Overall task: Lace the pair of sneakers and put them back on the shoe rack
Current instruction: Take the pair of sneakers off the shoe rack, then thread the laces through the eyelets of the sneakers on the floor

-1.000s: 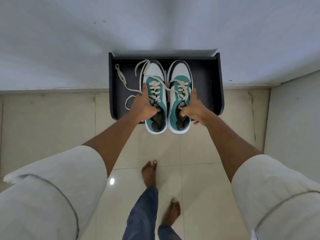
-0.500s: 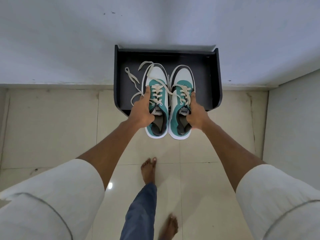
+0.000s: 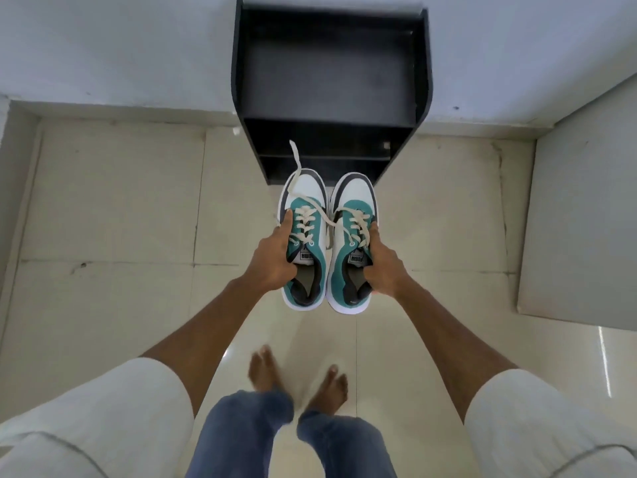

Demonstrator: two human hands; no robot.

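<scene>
The left hand (image 3: 275, 258) grips the left sneaker (image 3: 305, 239) by its outer side, thumb along the laces. The right hand (image 3: 384, 267) grips the right sneaker (image 3: 353, 241) the same way. Both sneakers are held side by side in the air above the tiled floor (image 3: 113, 208), toes pointing at the black shoe rack (image 3: 331, 63) standing against the wall (image 3: 120, 43). A loose lace end (image 3: 295, 157) from the left sneaker sticks up in front of the rack's lower shelf. Bare feet (image 3: 263, 370) stand on the floor below.
</scene>
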